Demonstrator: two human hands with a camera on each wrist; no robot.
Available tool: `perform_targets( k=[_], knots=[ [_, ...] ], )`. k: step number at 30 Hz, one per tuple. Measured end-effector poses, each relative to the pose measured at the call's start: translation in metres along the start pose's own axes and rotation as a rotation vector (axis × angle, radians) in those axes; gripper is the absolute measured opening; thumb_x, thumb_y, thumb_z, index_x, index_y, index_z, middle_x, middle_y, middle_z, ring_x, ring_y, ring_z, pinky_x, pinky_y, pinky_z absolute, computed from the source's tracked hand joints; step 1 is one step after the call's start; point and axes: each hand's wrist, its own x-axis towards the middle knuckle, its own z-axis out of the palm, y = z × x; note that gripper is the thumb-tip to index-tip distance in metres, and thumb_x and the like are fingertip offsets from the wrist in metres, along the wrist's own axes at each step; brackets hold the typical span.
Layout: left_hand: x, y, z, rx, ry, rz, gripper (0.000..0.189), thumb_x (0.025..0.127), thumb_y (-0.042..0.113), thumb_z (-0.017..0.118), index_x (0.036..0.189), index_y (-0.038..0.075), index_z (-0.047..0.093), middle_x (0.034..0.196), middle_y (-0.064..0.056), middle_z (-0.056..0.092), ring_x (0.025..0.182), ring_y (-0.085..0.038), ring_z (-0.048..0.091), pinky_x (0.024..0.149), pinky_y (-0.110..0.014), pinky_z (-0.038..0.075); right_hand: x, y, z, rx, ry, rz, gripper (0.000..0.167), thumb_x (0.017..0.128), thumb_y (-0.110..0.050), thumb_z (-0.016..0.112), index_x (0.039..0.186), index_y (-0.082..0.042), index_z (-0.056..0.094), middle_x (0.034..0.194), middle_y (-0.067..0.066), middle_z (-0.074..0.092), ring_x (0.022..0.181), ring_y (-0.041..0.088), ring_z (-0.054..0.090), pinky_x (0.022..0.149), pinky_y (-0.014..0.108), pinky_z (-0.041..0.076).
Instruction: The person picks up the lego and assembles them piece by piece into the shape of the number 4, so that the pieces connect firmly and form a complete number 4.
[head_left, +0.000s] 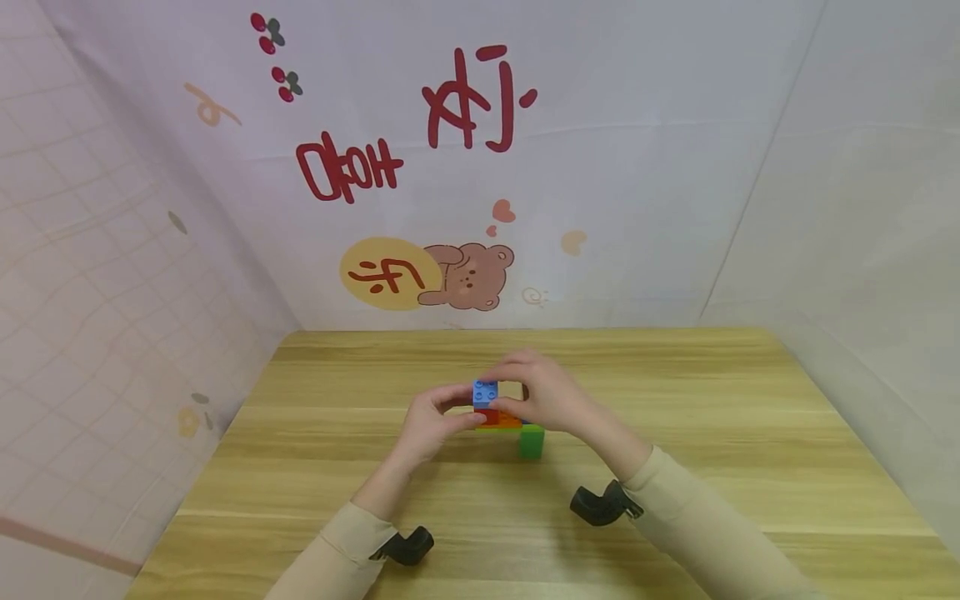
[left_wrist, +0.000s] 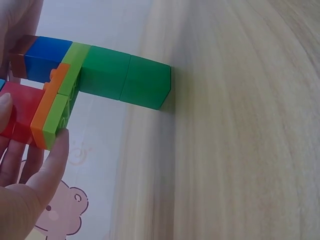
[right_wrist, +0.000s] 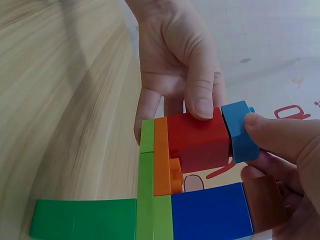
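My left hand [head_left: 435, 423] holds the red brick [right_wrist: 197, 142] of a toy-brick structure, its thumb on the side and one finger under the lime-green bricks [left_wrist: 57, 115]. The right hand [head_left: 546, 395] pinches a light blue brick [right_wrist: 240, 131] over the red one. In the right wrist view the light blue brick sits slightly askew, with a narrow gap along part of the joint. Under the red brick lies a flat orange brick [right_wrist: 161, 172]. A dark blue brick [right_wrist: 210, 211] topped by a brown brick [right_wrist: 266, 202] rises beside it. Two stacked green bricks [left_wrist: 125, 77] form a leg below.
The structure stands over a wood-grain table [head_left: 480, 517]. Behind the table hangs a white printed cloth [head_left: 637, 167] with a bear drawing [head_left: 472, 279]. More cloth closes off both sides. Black wrist mounts [head_left: 408, 546] protrude from both sleeves.
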Motion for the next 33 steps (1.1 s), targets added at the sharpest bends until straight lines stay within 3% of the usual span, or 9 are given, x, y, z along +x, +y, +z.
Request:
perform_targets(
  k=[3,10,16,32,33],
  knots=[
    [-0.0011,0.0052,0.0021,-0.010,0.007,-0.001,0.035,0.082,-0.001,0.079,0.116,-0.002,0.071,0.110,-0.012,0.072,0.105,-0.023,0.064,0.101,-0.046,0.046,-0.0006,0.0004,-0.0014,0.003,-0.007,0.005,0.031,0.086,-0.023,0.080,0.114,-0.012,0.074,0.108,0.002,0.068,0.069,0.021,0.057,0.056,0.020,0.047],
    [-0.0003,-0.0010,0.0040,-0.015,0.023,0.023,0.037,0.081,0.000,0.079,0.118,-0.003,0.071,0.110,-0.014,0.072,0.105,-0.025,0.065,0.103,-0.051,0.043,-0.0019,0.0022,0.0000,-0.015,-0.002,0.014,0.030,0.085,-0.023,0.080,0.113,-0.013,0.075,0.105,0.002,0.068,0.069,0.016,0.054,0.057,0.020,0.047],
    [-0.0005,0.0002,0.0037,-0.011,0.034,0.007,0.037,0.082,0.001,0.079,0.118,-0.002,0.071,0.110,-0.014,0.071,0.106,-0.027,0.065,0.103,-0.051,0.043,-0.0015,0.0020,0.0003,-0.009,0.005,0.020,0.031,0.085,-0.025,0.080,0.113,-0.013,0.075,0.105,0.001,0.068,0.065,0.012,0.052,0.056,0.020,0.047],
    [-0.0021,-0.0019,0.0026,-0.029,-0.007,0.028,0.036,0.083,-0.001,0.077,0.119,-0.004,0.069,0.113,-0.017,0.070,0.106,-0.026,0.064,0.103,-0.056,0.042,-0.0051,0.0065,0.0013,0.014,0.026,-0.017,0.033,0.086,-0.027,0.079,0.115,-0.012,0.074,0.107,0.000,0.070,0.067,0.012,0.051,0.056,0.022,0.046],
    [-0.0020,-0.0019,0.0028,-0.023,-0.007,0.027,0.036,0.083,-0.001,0.077,0.118,-0.004,0.069,0.113,-0.017,0.070,0.106,-0.027,0.064,0.103,-0.054,0.042,-0.0065,0.0076,0.0007,0.017,0.031,-0.018,0.035,0.086,-0.028,0.079,0.117,-0.012,0.073,0.109,0.000,0.070,0.072,0.013,0.055,0.061,0.024,0.050]
  ],
)
